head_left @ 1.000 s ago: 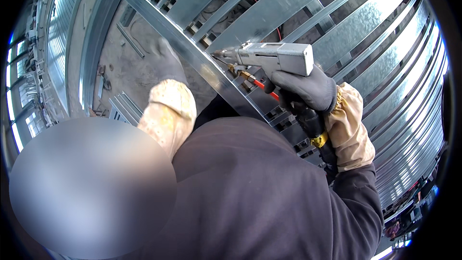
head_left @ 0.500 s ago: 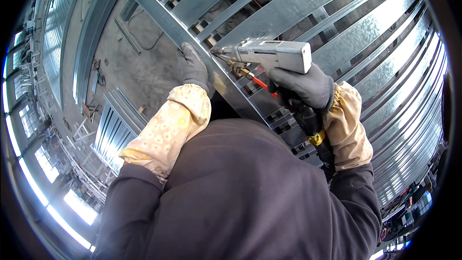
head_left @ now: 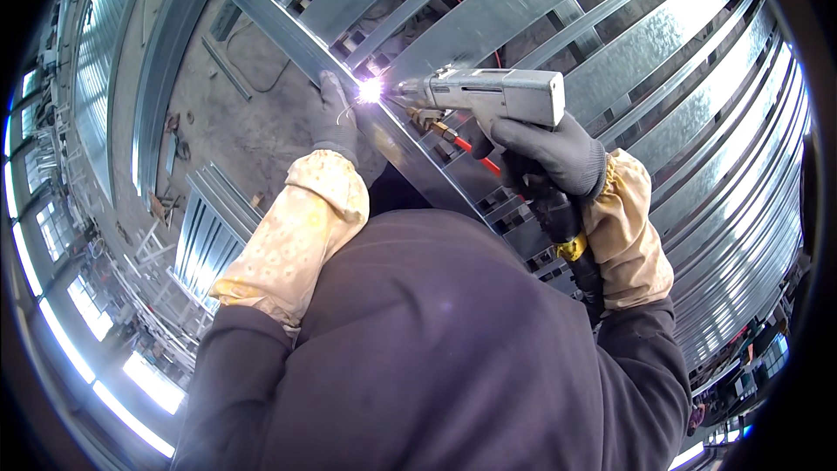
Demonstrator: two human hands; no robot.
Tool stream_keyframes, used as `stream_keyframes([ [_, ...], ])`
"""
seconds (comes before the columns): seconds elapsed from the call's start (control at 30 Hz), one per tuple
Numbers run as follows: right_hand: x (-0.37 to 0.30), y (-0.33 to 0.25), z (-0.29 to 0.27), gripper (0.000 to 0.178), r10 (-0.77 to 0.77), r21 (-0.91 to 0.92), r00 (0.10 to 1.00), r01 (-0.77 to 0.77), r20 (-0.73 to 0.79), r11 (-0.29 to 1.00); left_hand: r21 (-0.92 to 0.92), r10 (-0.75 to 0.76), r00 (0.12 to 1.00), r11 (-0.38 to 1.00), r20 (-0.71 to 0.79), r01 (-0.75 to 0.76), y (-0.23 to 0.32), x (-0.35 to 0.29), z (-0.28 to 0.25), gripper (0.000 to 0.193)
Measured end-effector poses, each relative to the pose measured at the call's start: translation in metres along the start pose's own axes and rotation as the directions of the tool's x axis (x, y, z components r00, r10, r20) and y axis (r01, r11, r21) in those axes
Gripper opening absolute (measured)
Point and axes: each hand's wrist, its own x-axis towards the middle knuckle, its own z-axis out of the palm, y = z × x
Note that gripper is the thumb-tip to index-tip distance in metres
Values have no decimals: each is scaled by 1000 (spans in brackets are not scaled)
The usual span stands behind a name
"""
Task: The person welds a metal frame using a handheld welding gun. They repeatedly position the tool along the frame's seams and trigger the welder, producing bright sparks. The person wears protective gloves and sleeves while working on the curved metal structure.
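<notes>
My right hand (head_left: 558,153), in a grey glove, is closed around the handle of a silver, box-bodied welding gun (head_left: 506,94). The gun's nozzle points left at a long galvanized metal rail (head_left: 301,39), where a bright white-violet welding spark (head_left: 370,90) burns at the joint with a crosswise slat (head_left: 475,17). An orange hose (head_left: 475,153) and a black cable with yellow tape run from the gun. My gloved left hand (head_left: 335,122) grips the rail's outer edge close to the spark; part of its fingers is hidden. Pale patterned sleeve covers are on both forearms.
Many parallel galvanized slats (head_left: 680,57) spread to the right across the frame. Left of the rail, stacked metal profiles (head_left: 166,61) and another bundle of profiles (head_left: 214,218) lie on the concrete floor (head_left: 231,122). A thin cable (head_left: 261,87) curls there.
A welding spark has lit at the gun's tip. The left hand and rail have shifted slightly left in the picture; the right hand still grips the gun, almost in place.
</notes>
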Motion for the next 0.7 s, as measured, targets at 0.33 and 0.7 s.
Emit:
stream_keyframes([
  [0.33, -52, 13, -11, 44, -59, 46, 988, 66, -145, 997, 195, 304, 951, 931, 49, -308, 19, 11, -29, 64],
  [0.7, -108, 55, -15, 55, 2, 135, 970, 32, -243, 990, 430, 421, 437, 117, 795, -895, 100, -23, 80, 104],
])
